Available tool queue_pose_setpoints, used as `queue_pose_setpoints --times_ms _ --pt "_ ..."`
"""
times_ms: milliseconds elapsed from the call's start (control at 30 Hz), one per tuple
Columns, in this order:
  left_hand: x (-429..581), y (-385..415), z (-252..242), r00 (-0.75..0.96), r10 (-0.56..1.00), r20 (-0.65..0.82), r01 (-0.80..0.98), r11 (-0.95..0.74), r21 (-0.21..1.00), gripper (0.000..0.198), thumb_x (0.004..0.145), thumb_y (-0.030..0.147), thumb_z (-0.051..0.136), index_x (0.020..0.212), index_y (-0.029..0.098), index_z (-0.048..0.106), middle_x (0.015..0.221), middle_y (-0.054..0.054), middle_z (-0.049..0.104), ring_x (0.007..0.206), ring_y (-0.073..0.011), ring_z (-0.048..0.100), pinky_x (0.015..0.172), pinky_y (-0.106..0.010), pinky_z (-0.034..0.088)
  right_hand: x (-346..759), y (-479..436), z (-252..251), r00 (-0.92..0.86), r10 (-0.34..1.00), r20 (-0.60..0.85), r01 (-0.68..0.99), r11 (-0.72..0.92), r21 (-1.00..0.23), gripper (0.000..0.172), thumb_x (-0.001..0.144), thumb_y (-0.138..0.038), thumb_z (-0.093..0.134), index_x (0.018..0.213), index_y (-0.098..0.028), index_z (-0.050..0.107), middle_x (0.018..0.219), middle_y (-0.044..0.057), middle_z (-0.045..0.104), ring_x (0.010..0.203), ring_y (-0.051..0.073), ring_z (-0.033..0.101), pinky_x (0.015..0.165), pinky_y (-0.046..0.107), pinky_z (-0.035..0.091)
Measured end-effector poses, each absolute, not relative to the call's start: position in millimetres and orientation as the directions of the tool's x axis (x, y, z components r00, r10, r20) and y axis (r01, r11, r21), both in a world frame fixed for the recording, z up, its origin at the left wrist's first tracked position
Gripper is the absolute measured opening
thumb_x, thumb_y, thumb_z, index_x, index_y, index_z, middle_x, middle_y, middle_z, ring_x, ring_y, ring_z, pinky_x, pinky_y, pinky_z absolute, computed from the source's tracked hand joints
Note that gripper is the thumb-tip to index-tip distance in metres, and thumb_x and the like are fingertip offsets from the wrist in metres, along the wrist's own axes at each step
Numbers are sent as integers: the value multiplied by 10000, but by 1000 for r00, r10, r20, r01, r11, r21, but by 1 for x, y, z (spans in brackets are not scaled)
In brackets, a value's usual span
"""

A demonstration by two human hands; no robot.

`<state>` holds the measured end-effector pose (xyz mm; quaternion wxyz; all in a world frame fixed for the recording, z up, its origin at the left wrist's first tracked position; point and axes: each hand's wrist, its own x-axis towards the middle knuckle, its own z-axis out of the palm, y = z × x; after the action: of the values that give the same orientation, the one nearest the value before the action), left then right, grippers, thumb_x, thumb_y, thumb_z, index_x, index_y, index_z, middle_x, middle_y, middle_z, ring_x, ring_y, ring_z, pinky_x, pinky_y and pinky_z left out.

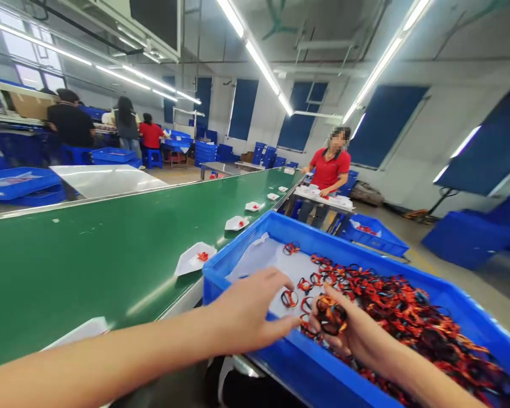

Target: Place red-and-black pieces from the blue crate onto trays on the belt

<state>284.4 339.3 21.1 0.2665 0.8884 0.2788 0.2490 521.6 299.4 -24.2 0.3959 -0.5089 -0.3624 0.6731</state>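
My right hand (359, 328) is over the near side of a blue plastic bin (408, 266), its fingers curled round a small bunch of orange-and-black ring-shaped pieces (330, 315). To its left, my left hand (250, 306) reaches over the bin's near corner. Its thumb and fingers are apart, with nothing seen between them. Just past its fingertips, a few loose rings (289, 298) lie on the white sheet (255, 258) lining the bin. A thick heap of the same pieces (433, 334) covers the bin's right part.
A green conveyor belt (123, 243) runs along the left, bearing several white trays; one tray (194, 260) with a small red piece sits beside the bin. A co-worker in red (329, 170) stands at a table beyond. Another blue bin (374, 235) is on the right.
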Motion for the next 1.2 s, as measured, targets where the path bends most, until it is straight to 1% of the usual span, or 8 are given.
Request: queue_pose_setpoints --times_ms 133,267,500,567,667,867,1100,1200 --pt "359 346 18 756 588 289 275 -685 674 497 646 505 683 1036 232 542 975 -45 611 819 -202 561 672 -301 428 523 302 -30 -52 934 -354 -206 -357 -911 473 722 -628 573 812 -164 586 398 -72 396 335 57 351 343 160 226" --pt "389 358 11 707 646 288 286 -634 718 556 562 553 709 961 219 512 859 -28 619 716 -191 549 561 -288 377 522 306 -30 77 954 -291 -267 -262 -928 521 612 -622 672 900 -195 591 373 -99 323 352 64 333 346 150 196" --pt "376 368 0 705 660 259 184 -524 832 277 655 251 615 918 216 532 739 9 625 621 -141 554 536 -247 404 514 311 -27 56 933 -355 -224 -334 -915 512 752 -677 496 684 -169 511 490 -47 419 350 42 327 310 153 192" --pt "367 374 2 694 681 235 126 -435 891 323 659 263 628 970 214 555 751 3 623 616 -147 563 553 -256 432 514 310 -25 15 934 -358 -176 -350 -920 517 780 -682 446 702 -174 503 509 -42 443 335 29 284 307 148 164" --pt "342 388 10 623 773 116 -22 -131 991 324 683 328 654 973 198 593 784 -10 604 588 -140 554 561 -264 464 515 307 -21 -2 937 -351 -88 -349 -933 479 802 -666 428 828 -197 521 513 -57 450 324 21 230 313 141 129" --pt "256 414 16 470 871 -141 -314 315 896 160 804 306 590 818 153 546 706 16 518 486 -41 443 427 -147 373 516 302 -20 -51 955 -292 32 -291 -956 492 763 -680 471 832 -195 506 535 -58 460 358 32 249 333 154 176" --pt "173 401 15 390 907 -158 -402 322 857 131 829 263 558 767 155 518 700 1 512 473 -58 425 372 -159 337 518 304 -27 -89 948 -306 112 -295 -949 485 749 -682 470 820 -206 531 553 -49 470 337 37 254 314 174 202" --pt "151 397 12 370 915 -161 -394 312 864 165 841 308 540 791 152 540 718 -8 517 492 -66 439 406 -170 385 519 306 -27 -78 936 -343 166 -327 -930 472 746 -671 479 822 -211 549 556 -41 486 322 40 282 321 185 264"
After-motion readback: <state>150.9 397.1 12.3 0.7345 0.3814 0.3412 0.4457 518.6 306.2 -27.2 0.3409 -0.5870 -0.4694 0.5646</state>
